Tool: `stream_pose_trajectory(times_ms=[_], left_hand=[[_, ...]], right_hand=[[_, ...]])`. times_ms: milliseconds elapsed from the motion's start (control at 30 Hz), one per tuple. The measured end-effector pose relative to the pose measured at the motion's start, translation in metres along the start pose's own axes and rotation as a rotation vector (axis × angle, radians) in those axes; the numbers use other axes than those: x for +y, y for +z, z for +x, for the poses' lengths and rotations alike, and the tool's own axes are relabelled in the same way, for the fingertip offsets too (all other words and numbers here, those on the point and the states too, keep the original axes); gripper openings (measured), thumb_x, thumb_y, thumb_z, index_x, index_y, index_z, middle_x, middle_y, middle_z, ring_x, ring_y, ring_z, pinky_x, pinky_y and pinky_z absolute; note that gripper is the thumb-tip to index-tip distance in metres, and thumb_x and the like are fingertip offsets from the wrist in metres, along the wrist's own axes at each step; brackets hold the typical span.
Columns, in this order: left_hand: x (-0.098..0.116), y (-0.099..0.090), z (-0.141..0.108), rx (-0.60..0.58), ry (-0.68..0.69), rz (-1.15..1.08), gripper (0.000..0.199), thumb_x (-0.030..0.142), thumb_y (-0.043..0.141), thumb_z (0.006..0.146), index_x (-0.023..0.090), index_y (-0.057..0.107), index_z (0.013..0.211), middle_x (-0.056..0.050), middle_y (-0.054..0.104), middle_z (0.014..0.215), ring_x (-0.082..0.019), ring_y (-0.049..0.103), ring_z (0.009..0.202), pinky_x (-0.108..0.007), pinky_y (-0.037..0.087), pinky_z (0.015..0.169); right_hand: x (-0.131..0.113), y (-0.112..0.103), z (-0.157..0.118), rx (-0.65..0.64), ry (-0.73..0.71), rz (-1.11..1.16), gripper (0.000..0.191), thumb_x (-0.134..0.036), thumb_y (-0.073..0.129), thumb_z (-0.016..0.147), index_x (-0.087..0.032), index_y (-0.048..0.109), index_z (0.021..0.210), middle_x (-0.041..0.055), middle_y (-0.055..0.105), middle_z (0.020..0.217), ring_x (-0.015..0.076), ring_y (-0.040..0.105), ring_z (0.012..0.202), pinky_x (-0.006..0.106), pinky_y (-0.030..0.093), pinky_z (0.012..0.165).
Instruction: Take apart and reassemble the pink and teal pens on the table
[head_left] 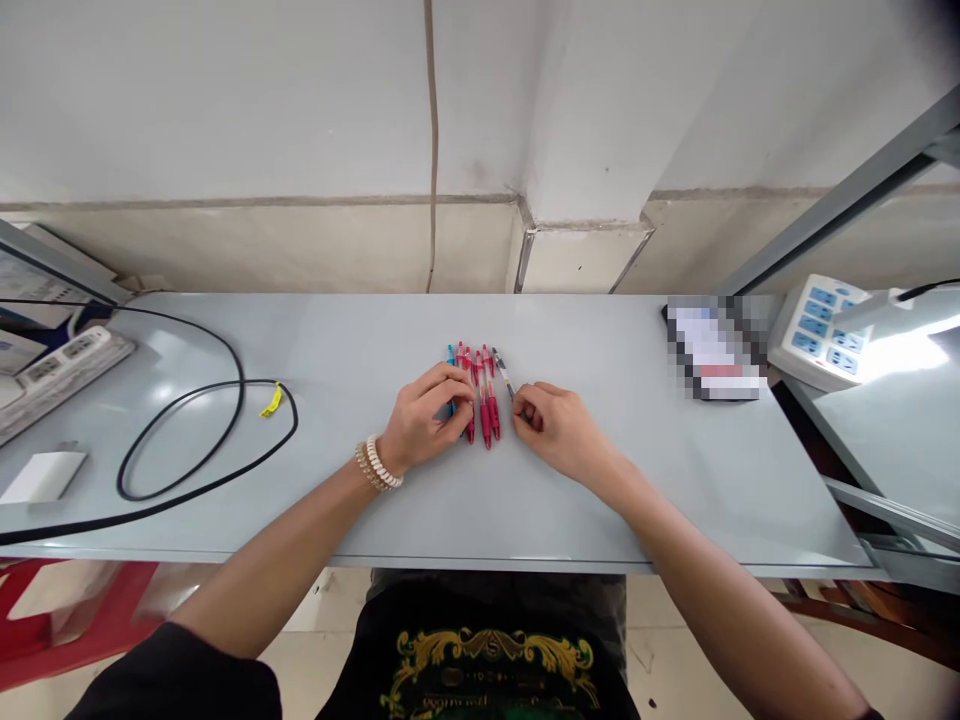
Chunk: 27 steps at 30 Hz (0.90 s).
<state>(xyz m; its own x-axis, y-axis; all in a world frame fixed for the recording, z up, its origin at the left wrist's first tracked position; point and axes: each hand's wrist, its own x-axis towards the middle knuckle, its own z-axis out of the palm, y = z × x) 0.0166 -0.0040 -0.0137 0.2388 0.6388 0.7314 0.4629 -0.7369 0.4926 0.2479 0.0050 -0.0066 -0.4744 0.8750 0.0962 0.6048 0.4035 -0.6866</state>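
Several red pens (487,412) lie side by side on the grey table (360,345), pointing away from me. A blue pen (451,354) lies at the left of the row, partly covered by my left hand (431,415). The fingers of that hand are curled toward the thumb over the left side of the row; what they hold, if anything, is hidden. At the right of the row, a dark pen with a clear barrel (503,372) lies at a slant. My right hand (551,425) is closed on the near end of this pen.
A looped black cable (241,395) with a yellow tag lies on the left, near a white charger (45,477) and a power strip (67,365). At the far right are a blurred phone (712,350) and a white multi-socket block (821,330). A wall stands behind the table.
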Motion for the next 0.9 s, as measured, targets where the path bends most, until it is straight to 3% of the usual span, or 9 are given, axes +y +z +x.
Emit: stream_pose_trajectory(times_ms=[100,200,300,367,467,600,733,833,900], left_hand=[[0.003,0.001,0.000,0.049,-0.058,-0.019,0.017,0.003,0.066,0.084,0.019,0.070,0.085,-0.007,0.072,0.091,-0.016,0.069,0.079,-0.028,0.058,0.070],[0.007,0.004,0.000,0.054,-0.338,-0.175,0.005,0.014,0.073,0.088,0.018,0.071,0.091,-0.007,0.074,0.094,-0.017,0.071,0.079,-0.028,0.060,0.071],[0.010,0.003,0.002,0.066,-0.697,-0.530,0.031,0.032,0.079,0.092,0.018,0.067,0.118,-0.011,0.077,0.109,-0.020,0.077,0.091,-0.032,0.065,0.082],[0.011,0.000,0.006,0.059,-0.818,-0.765,0.045,0.040,0.080,0.092,0.018,0.064,0.128,-0.013,0.078,0.115,-0.022,0.078,0.097,-0.035,0.067,0.084],[0.012,-0.005,0.011,0.080,-0.874,-0.941,0.038,0.041,0.084,0.089,0.018,0.068,0.116,-0.011,0.081,0.108,-0.020,0.079,0.094,-0.030,0.067,0.081],[0.015,-0.006,0.013,0.208,-0.907,-0.988,0.033,0.036,0.091,0.083,0.018,0.066,0.096,-0.006,0.082,0.099,-0.017,0.080,0.095,-0.025,0.066,0.082],[0.019,0.003,0.010,0.308,-0.986,-0.944,0.041,0.039,0.095,0.076,0.016,0.065,0.093,-0.006,0.083,0.093,-0.017,0.081,0.091,-0.024,0.066,0.083],[0.021,0.007,0.009,0.340,-1.034,-0.920,0.043,0.042,0.095,0.075,0.015,0.066,0.092,-0.006,0.083,0.095,-0.017,0.081,0.090,-0.027,0.066,0.086],[0.021,0.007,0.008,0.353,-1.038,-0.930,0.043,0.042,0.095,0.075,0.016,0.066,0.093,-0.006,0.083,0.097,-0.018,0.081,0.091,-0.029,0.066,0.088]], right_hand=[[0.005,-0.001,-0.001,0.093,0.099,0.181,0.008,-0.016,0.060,0.089,-0.022,0.055,0.089,0.0003,0.060,0.080,0.0127,0.055,0.066,0.029,0.050,0.061],[0.000,-0.001,-0.005,0.140,0.167,0.425,0.014,-0.028,0.065,0.093,-0.022,0.058,0.103,0.0016,0.062,0.083,0.0156,0.061,0.072,0.029,0.057,0.056],[-0.014,-0.003,-0.006,0.100,0.112,0.584,0.026,-0.035,0.070,0.093,-0.022,0.061,0.113,0.0029,0.065,0.090,0.0148,0.063,0.074,0.028,0.059,0.054],[-0.024,-0.005,-0.003,0.041,0.071,0.605,0.025,-0.034,0.071,0.094,-0.022,0.064,0.114,0.0035,0.068,0.092,0.0132,0.063,0.074,0.026,0.058,0.056],[-0.033,-0.006,0.007,-0.043,0.048,0.633,0.023,-0.034,0.071,0.095,-0.021,0.068,0.114,0.0042,0.072,0.093,0.0124,0.065,0.074,0.026,0.057,0.059],[-0.027,0.004,0.018,-0.069,0.057,0.762,0.031,-0.048,0.065,0.099,-0.019,0.072,0.107,0.0021,0.072,0.081,0.0121,0.065,0.061,0.028,0.057,0.056],[-0.015,0.019,0.017,0.161,-0.068,0.544,0.029,-0.040,0.060,0.103,-0.024,0.080,0.116,-0.0001,0.069,0.073,0.0132,0.061,0.058,0.031,0.056,0.055],[-0.012,0.023,0.015,0.325,-0.221,0.402,0.022,-0.035,0.064,0.101,-0.030,0.083,0.111,0.0043,0.079,0.099,0.0191,0.073,0.086,0.040,0.065,0.079],[-0.014,0.022,0.014,0.334,-0.171,0.447,0.022,-0.037,0.071,0.097,-0.030,0.081,0.115,0.0061,0.080,0.109,0.0212,0.075,0.096,0.041,0.066,0.085]])
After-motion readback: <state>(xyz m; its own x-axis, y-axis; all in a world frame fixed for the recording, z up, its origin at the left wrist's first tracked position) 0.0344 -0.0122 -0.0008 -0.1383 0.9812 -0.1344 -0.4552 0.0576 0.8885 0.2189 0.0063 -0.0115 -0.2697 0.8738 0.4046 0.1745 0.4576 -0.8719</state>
